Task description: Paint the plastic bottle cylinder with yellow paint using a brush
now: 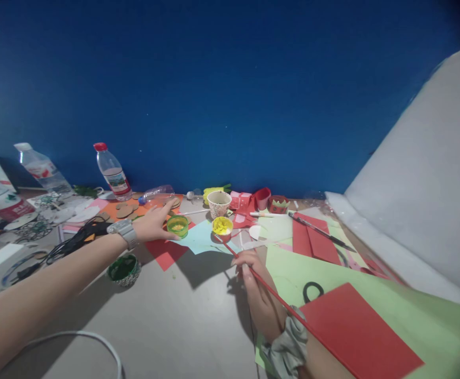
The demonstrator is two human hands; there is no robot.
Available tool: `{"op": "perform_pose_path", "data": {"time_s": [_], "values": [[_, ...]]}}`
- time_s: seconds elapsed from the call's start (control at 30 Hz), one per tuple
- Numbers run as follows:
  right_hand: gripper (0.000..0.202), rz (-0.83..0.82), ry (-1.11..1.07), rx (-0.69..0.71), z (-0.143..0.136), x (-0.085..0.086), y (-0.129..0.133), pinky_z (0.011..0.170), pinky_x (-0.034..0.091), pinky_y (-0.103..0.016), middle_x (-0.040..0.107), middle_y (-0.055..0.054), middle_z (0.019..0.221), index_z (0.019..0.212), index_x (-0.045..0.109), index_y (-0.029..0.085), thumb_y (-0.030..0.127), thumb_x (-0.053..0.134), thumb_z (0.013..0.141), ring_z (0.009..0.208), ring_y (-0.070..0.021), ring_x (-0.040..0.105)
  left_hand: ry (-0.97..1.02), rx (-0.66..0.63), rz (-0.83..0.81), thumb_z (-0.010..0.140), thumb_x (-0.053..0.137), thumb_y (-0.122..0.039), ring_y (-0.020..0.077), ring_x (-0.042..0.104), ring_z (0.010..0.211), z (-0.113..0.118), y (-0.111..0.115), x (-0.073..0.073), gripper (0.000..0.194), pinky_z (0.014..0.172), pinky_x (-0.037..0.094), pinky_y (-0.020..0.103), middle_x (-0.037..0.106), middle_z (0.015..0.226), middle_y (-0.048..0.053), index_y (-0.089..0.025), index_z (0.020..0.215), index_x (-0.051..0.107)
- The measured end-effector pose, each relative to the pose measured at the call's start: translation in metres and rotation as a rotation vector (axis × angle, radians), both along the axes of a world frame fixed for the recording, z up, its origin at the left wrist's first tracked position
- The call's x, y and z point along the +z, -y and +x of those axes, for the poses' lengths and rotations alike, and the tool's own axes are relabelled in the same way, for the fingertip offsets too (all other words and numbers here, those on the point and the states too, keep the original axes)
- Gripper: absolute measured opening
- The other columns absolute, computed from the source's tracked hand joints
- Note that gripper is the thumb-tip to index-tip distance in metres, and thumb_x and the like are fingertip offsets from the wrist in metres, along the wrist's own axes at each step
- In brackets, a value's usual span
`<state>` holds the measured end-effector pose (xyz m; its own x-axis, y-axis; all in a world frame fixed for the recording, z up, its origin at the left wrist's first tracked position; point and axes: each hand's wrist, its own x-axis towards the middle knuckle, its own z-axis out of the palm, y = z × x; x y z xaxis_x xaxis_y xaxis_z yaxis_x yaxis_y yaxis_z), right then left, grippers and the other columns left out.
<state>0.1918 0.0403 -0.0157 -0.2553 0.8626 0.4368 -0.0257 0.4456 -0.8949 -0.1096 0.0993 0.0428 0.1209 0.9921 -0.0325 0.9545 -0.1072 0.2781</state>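
My left hand [155, 221] reaches over the table with fingers spread, its thumb and fingertips beside a small green-rimmed cup [177, 226]. My right hand [255, 281] is closed round a long thin red stick [279, 299], whose pale tip points at a small cup of yellow material [222, 228]. Behind that cup stands a speckled white paper cup [219, 204]. A bowl with dark green contents [124, 269] sits below my left forearm. Light blue paper [202, 239] lies under and around the small cups.
Plastic bottles [112, 171] stand at the back left, near black cables [77, 238]. Red paper [362, 331] and black scissor handles [313, 292] lie on green paper [395, 302] at the right. A black pen [321, 231] rests behind them. A white cable [91, 335] curves at the front left.
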Motion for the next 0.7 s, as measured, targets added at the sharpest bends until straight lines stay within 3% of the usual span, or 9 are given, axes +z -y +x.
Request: {"op": "perform_pose_path", "data": {"time_s": [0.43, 0.57, 0.7], "values": [[0.021, 0.022, 0.019, -0.045, 0.001, -0.007, -0.002, 0.068, 0.05, -0.032, 0.052, -0.003, 0.1, 0.1, 0.055, 0.028, 0.029, 0.034, 0.098, 0.078, -0.0152, 0.052, 0.007, 0.02, 0.085, 0.071, 0.064, -0.049, 0.0378, 0.051, 0.119, -0.007, 0.005, -0.006, 0.107, 0.095, 0.04, 0.044, 0.055, 0.131, 0.017, -0.015, 0.151, 0.003], [0.027, 0.055, 0.013, -0.078, 0.002, -0.01, -0.001, 0.088, 0.048, -0.043, 0.056, -0.004, 0.121, 0.111, 0.056, 0.032, 0.029, 0.032, 0.099, 0.1, -0.0199, 0.055, -0.002, 0.007, 0.12, 0.074, 0.062, -0.046, 0.0365, 0.051, 0.118, -0.005, 0.013, -0.007, 0.101, 0.095, 0.039, 0.045, 0.057, 0.129, 0.015, -0.017, 0.151, 0.004], [0.029, 0.09, 0.037, -0.072, 0.002, -0.01, 0.001, 0.091, 0.05, -0.047, 0.059, -0.005, 0.125, 0.115, 0.056, 0.033, 0.031, 0.033, 0.098, 0.11, -0.0229, 0.056, -0.029, -0.023, 0.158, 0.073, 0.063, -0.04, 0.036, 0.051, 0.117, -0.002, 0.021, -0.008, 0.097, 0.099, 0.036, 0.047, 0.059, 0.127, 0.013, -0.02, 0.151, 0.007]]}}
